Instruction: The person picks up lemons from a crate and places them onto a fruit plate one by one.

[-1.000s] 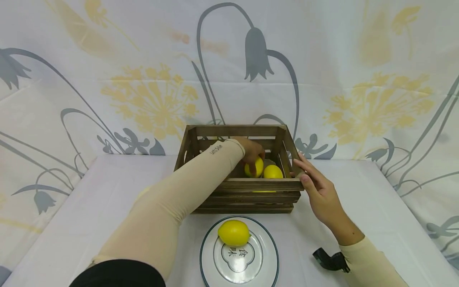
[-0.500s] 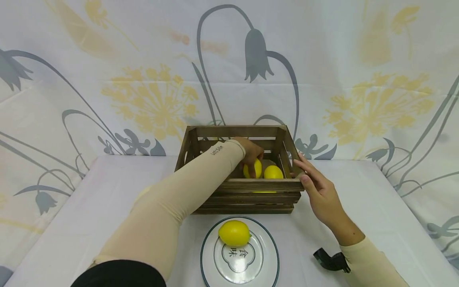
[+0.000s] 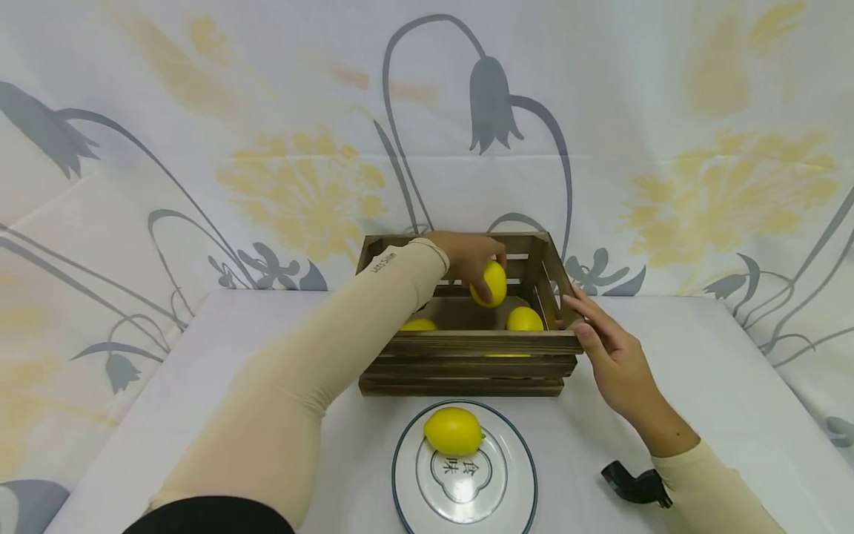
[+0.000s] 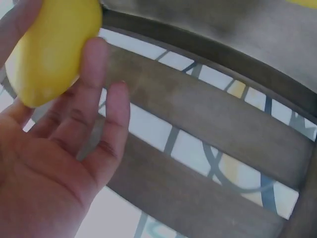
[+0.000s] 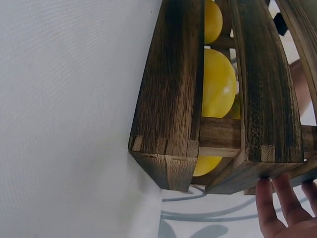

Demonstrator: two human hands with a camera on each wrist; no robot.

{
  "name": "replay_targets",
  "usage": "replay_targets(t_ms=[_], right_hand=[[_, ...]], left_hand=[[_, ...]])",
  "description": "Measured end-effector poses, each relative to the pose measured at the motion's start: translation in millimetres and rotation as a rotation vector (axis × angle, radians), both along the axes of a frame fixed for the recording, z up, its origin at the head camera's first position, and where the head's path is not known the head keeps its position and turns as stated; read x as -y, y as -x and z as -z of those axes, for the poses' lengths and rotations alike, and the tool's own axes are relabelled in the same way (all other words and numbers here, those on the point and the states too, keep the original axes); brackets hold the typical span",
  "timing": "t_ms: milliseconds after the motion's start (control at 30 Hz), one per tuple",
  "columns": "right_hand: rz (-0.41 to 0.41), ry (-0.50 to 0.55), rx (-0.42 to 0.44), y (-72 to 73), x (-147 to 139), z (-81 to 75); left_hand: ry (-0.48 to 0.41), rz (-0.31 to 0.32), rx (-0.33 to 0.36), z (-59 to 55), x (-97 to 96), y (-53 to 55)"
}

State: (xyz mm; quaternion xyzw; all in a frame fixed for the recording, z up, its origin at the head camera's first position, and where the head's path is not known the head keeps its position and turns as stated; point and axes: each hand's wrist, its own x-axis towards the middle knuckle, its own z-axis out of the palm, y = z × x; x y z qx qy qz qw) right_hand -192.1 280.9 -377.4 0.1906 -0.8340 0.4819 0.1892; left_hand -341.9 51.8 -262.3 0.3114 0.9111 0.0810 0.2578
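In the head view my left hand (image 3: pixel 470 259) holds a yellow lemon (image 3: pixel 492 285) between thumb and fingers, raised above the floor of a slatted brown wooden crate (image 3: pixel 467 345). The left wrist view shows this lemon (image 4: pixel 54 49) at the fingertips, with the ring and little fingers loosely bent. My right hand (image 3: pixel 617 363) holds the crate's right front corner; its fingers (image 5: pixel 267 203) touch the end slats in the right wrist view. Inside the crate lie more lemons, one on the right (image 3: pixel 524 319) and one partly hidden by my left sleeve.
A white round plate with a dark rim (image 3: pixel 414 486) stands before the crate, bearing one lemon (image 3: pixel 453 431). A black curved object (image 3: pixel 634 483) lies beside my right sleeve. Behind the crate hangs a flower-patterned cloth (image 3: pixel 320 193).
My left hand has lifted its lemon up from the crate's floor and a little back. Another lemon now shows at the crate's left. The right hand stays on the corner; the head view has shifted slightly.
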Motion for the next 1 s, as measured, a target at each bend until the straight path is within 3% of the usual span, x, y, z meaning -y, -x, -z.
replay_targets(t_ms=[167,567,800,1000], right_hand=[[0.006,0.006,-0.013,2.3,0,1.5],[0.003,-0.003,-0.01,8.9,2,5.2],[0.015,0.005,-0.016,9.0,-3,6.0],[0.015,0.009,-0.009,8.5,-4,5.0]], left_hand=[[-0.103,-0.015,0.041,-4.9,6.2,-2.5],[-0.316,0.033,-0.052,-14.7,27.1,-18.5],[-0.316,0.06,-0.155,-19.0,32.7,-30.4],[-0.308,0.042,-0.236,-24.0,41.5,-50.3]])
